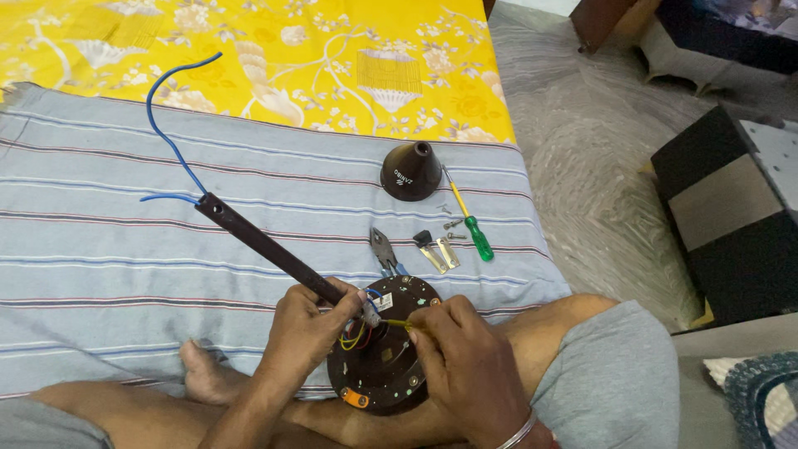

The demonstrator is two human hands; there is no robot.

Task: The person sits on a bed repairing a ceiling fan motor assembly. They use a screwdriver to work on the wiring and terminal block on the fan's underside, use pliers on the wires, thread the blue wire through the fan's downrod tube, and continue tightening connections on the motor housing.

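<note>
Seated cross-legged on the floor, I hold a round dark ceiling-fan motor housing (384, 366) in my lap, near the bottom centre of the view. My left hand (312, 328) is closed around the lower end of the long black downrod (266, 245), right where it meets the housing, with a tangle of yellow, red and blue wires (356, 337) bunched under my fingers. My right hand (461, 357) pinches a thin yellow wire end (397, 323) between thumb and fingertips, just beside the rod's base and above the housing's top face.

The downrod slants away to the far left across a grey-blue striped cloth (125, 249), and two blue wires (170, 133) curl out of its far end. Just beyond the housing, pliers with blue grips (385, 252) lie on the cloth, touching or nearly touching the housing's far rim. To their right sit a small metal bracket (436, 252) and a few loose screws (451, 223). A screwdriver with a green handle and yellow shank (468, 220) lies farther right, its tip close to a dark brown cone-shaped canopy cover (411, 171) standing upright on the cloth. A yellow floral sheet (274, 58) covers the far side. A dark box (731, 208) stands well apart on the right.
</note>
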